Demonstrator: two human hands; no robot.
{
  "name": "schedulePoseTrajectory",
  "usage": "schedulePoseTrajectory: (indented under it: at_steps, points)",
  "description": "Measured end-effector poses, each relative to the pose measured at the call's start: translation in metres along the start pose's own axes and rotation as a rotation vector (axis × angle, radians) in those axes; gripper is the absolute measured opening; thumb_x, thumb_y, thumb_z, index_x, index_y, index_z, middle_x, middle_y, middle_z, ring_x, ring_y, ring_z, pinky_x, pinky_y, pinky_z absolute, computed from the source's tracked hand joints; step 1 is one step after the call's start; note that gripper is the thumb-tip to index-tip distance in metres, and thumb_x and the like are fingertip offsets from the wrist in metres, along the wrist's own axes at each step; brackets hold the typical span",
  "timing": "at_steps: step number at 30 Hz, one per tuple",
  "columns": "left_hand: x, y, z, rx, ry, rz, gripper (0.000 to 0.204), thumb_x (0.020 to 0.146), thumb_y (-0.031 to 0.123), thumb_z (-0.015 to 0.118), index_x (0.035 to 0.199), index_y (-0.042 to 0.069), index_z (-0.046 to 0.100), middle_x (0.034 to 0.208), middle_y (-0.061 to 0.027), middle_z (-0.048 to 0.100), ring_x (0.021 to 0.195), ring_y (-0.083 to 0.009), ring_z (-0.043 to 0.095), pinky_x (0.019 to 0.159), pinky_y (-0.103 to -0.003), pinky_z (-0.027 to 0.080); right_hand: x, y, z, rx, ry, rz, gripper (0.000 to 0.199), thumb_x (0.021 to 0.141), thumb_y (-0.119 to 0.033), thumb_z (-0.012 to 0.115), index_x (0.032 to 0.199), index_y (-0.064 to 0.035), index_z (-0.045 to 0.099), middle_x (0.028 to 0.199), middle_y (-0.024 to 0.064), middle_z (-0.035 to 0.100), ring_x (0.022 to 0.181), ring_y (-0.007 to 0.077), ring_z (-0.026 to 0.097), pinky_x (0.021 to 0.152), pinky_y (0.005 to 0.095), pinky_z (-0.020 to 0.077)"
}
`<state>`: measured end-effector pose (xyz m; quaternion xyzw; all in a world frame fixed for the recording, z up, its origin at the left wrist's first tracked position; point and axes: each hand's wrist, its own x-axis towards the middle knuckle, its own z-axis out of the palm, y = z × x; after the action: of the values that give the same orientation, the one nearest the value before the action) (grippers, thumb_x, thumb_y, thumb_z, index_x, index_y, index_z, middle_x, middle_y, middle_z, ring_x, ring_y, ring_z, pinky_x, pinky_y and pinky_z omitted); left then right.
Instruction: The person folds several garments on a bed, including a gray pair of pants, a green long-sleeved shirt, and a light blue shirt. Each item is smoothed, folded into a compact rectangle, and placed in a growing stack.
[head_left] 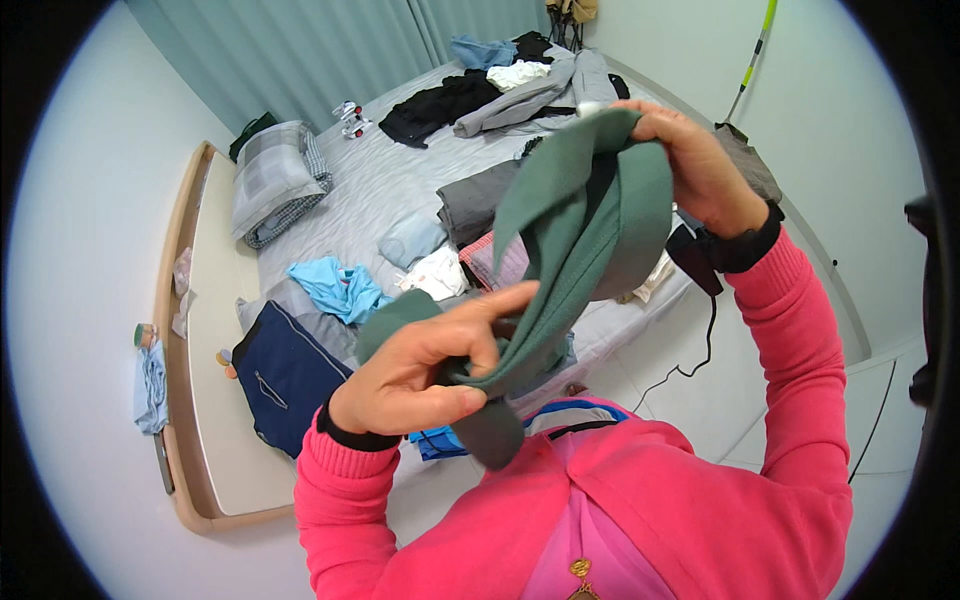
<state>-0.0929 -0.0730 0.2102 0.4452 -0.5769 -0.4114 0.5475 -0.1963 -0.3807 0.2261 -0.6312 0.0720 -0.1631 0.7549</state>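
Observation:
A dark green piece of clothing [610,225], folded lengthwise into a long band with a stitched seam, is stretched at a slant between my two hands above the bed. At its upper right end, my right hand [700,170] is closed round the fabric, thumb side hidden behind the folds. My left hand [420,365] pinches the lower left end, with the index finger laid along the cloth. Loose ends of it hang past both hands. Its exact kind cannot be made out.
Piles of clothes lie on the grey-sheeted bed [350,200]: black and grey garments [440,105], a light blue garment [340,290], and folded dark grey cloth [475,205]. A navy zipped item [285,375] rests by the cream headboard [225,400]. A black cord [690,370] trails at the right.

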Motion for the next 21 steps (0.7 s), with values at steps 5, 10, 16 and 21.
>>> schedulePoseTrajectory:
  at_steps: [5,10,16,21]
  points:
    - [0.006,-0.012,0.002,-0.206,-0.067,-0.037,0.012,0.075,0.013,0.059,0.074,0.006,0.049,0.142,-0.0267,0.035,0.126,-0.0240,0.039,0.098,-0.036,0.031,-0.015,0.015,-0.014,0.184,-0.145,0.106,0.029,0.088,-0.013,0.051,0.112,0.0004,0.056,0.094,0.0020,0.062,0.083,0.0098,0.058,0.080,0.0224,0.0469]
    - [0.008,-0.010,0.005,0.016,-0.290,-0.033,0.009,0.076,0.009,0.058,0.074,0.006,0.050,0.137,-0.0310,0.036,0.124,-0.0373,0.042,0.098,-0.036,0.032,-0.037,0.012,-0.014,-0.443,-0.072,-0.072,0.013,0.088,-0.011,0.053,0.094,-0.0016,0.060,0.085,-0.0017,0.061,0.077,0.0040,0.055,0.074,0.0191,0.0455]
    - [0.007,-0.015,0.009,0.055,-0.361,0.015,0.010,0.076,0.009,0.058,0.072,0.006,0.050,0.138,-0.0297,0.036,0.112,-0.0351,0.049,0.094,-0.034,0.036,-0.044,0.018,-0.010,-0.528,-0.085,-0.025,0.010,0.084,-0.007,0.051,0.089,-0.0033,0.059,0.074,-0.0030,0.058,0.061,0.0023,0.051,0.054,0.0170,0.0410]
    - [-0.001,-0.018,0.004,-0.076,-0.227,-0.023,0.015,0.075,0.010,0.060,0.067,0.008,0.048,0.141,-0.0288,0.034,0.118,-0.0293,0.048,0.095,-0.035,0.035,-0.043,0.018,-0.023,-0.464,0.075,0.141,0.017,0.084,-0.011,0.046,0.092,-0.0063,0.059,0.076,-0.0019,0.059,0.053,0.0028,0.051,0.047,0.0166,0.0406]
